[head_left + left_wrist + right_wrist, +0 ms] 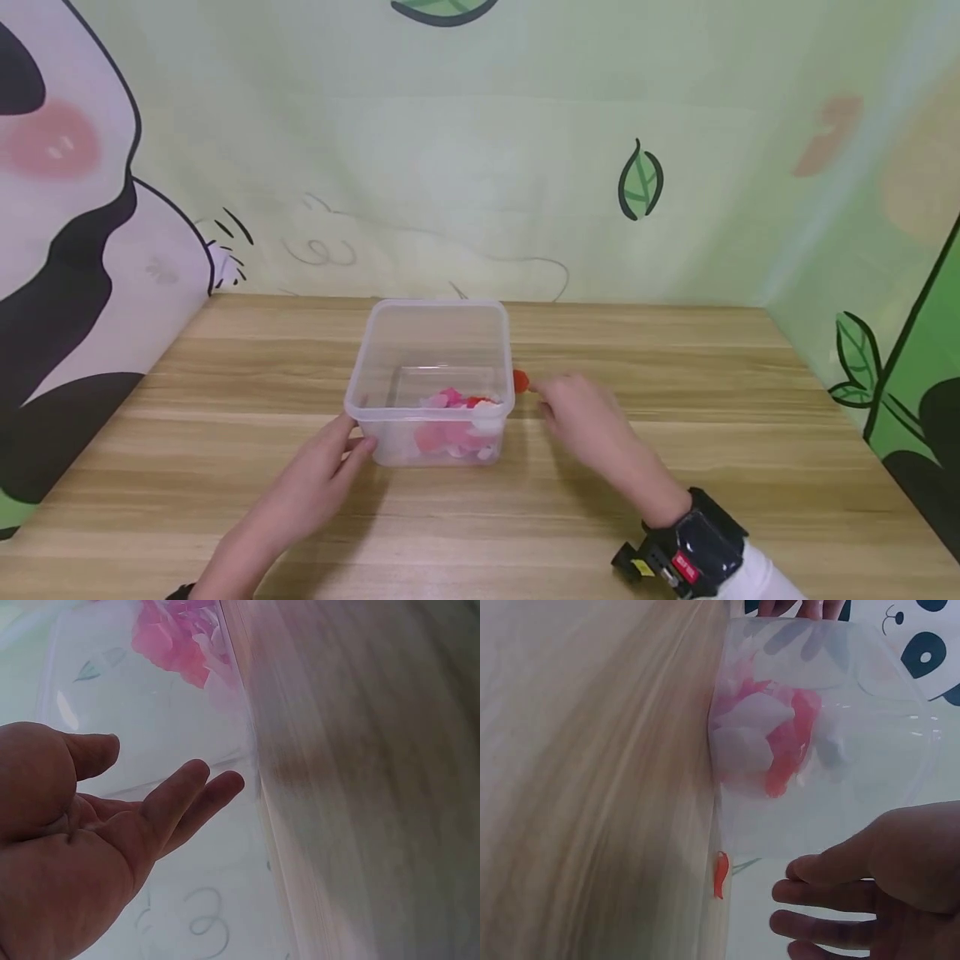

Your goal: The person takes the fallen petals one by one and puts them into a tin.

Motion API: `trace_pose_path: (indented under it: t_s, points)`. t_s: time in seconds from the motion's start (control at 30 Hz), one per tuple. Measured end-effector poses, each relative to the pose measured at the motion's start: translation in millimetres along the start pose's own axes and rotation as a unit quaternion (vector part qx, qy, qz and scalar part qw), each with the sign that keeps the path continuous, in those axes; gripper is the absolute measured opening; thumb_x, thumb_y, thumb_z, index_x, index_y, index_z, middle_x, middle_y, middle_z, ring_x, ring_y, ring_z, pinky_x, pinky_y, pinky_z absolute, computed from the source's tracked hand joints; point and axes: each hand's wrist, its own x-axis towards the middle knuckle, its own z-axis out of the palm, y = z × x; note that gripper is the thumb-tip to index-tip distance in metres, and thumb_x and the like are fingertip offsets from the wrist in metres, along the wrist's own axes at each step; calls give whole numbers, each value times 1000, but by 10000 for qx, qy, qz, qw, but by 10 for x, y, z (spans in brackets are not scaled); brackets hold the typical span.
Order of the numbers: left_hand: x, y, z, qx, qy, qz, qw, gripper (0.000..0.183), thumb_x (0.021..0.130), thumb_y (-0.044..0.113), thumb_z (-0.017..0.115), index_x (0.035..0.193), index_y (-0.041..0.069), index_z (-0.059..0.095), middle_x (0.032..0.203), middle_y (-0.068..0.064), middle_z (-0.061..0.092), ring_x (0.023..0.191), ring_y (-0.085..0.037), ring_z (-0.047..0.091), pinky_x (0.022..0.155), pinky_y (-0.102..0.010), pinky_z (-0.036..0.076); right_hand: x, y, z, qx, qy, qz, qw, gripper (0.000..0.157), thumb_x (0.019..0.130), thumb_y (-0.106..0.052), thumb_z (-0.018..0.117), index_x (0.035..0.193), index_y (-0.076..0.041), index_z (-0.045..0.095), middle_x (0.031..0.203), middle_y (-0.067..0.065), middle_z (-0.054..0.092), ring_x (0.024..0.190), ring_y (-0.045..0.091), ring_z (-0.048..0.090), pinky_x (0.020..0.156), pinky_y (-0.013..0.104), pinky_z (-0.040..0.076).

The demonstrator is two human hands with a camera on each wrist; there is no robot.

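A clear plastic box (367,358) stands on the wooden table, with pink, red and white petals (453,433) heaped in its near right part. My left hand (318,479) is at the box's near left corner, fingers along the side wall and thumb apart from them. In the left wrist view that hand's fingers are fairly straight. Just outside the box's right wall lies a single red petal (721,875) on the table. Beside it is my right hand (592,421), its index fingertip right at the petal in the head view. The right wrist view shows nothing between its fingers.
The wooden table top (247,367) runs back to a pale green printed backdrop (450,167). More printed backdrop stands at the left and right sides. A black device (693,542) is strapped to my right wrist.
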Motion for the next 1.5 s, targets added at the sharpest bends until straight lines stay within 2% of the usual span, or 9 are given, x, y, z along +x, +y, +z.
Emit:
trace_pose_path:
  t_s: [0.1, 0.2, 0.33, 0.43, 0.6, 0.8, 0.97, 1.27, 1.5]
  points:
    - [15, 12, 0, 5, -11, 16, 10000, 49, 103, 7, 51, 150, 8, 35, 136, -13, 49, 114, -32, 60, 92, -31, 50, 29, 27, 28, 124, -371, -40, 9992, 17, 88, 4, 64, 95, -11, 69, 77, -2, 61, 73, 15, 59, 55, 25, 46]
    - [22, 18, -3, 16, 9, 39, 10000, 49, 103, 6, 51, 149, 8, 36, 136, -13, 50, 113, -32, 61, 92, -31, 51, 82, 40, 46, 253, -562, -136, 9980, 21, 88, 7, 62, 96, -11, 68, 79, -2, 61, 75, 15, 59, 58, 26, 47]
    - [33, 19, -7, -11, 41, 102, 9999, 48, 103, 4, 51, 149, 7, 36, 135, -14, 50, 114, -33, 60, 92, -31, 50, 166, 41, 53, 284, -762, -131, 9966, 21, 90, 4, 63, 105, -10, 69, 94, 2, 66, 86, 18, 64, 69, 30, 53]
    - [38, 22, -9, 0, 44, 108, 9999, 49, 103, 4, 51, 149, 6, 35, 135, -16, 49, 114, -34, 60, 92, -32, 50, 233, 54, 70, 284, -937, -92, 9951, 31, 91, 3, 63, 118, -12, 66, 105, 4, 67, 96, 21, 65, 77, 32, 54]
    - [31, 31, -5, -76, -39, -7, 10000, 51, 104, 6, 50, 151, 6, 32, 138, -17, 47, 115, -35, 59, 90, -30, 51, 296, 88, 117, 277, -1179, -9, 9926, 42, 91, 3, 61, 128, -16, 63, 115, 5, 65, 103, 23, 64, 79, 34, 54]
    - [25, 29, 7, -139, -101, -89, 9998, 51, 104, 8, 50, 152, 8, 31, 140, -15, 46, 116, -35, 59, 90, -29, 51, 281, 121, 163, 66, -1347, 112, 9908, 14, 95, -7, 63, 105, -11, 71, 81, 2, 61, 72, 17, 58, 54, 25, 46]
    - [20, 19, 12, -69, -67, -94, 9999, 53, 104, 8, 51, 152, 8, 31, 140, -16, 46, 114, -34, 60, 89, -30, 52, 260, 157, 196, 53, -1019, -51, 9948, 4, 91, -9, 69, 89, -12, 72, 75, -2, 59, 65, 13, 54, 52, 23, 44]
    - [18, 12, 14, -280, -105, 22, 9995, 50, 104, 4, 49, 151, 10, 33, 138, -14, 48, 115, -35, 59, 92, -29, 50, 204, 181, 220, -93, -834, 75, 9964, 24, 80, -11, 80, 67, -17, 61, 64, -7, 50, 61, 12, 49, 49, 23, 39]
    - [9, 24, 16, -235, -69, -31, 9997, 48, 103, 4, 49, 149, 7, 35, 137, -15, 49, 116, -36, 59, 92, -30, 50, 171, 175, 236, -300, -709, -1, 9970, 24, 79, -12, 80, 64, -21, 62, 62, -10, 51, 59, 11, 51, 46, 26, 41]
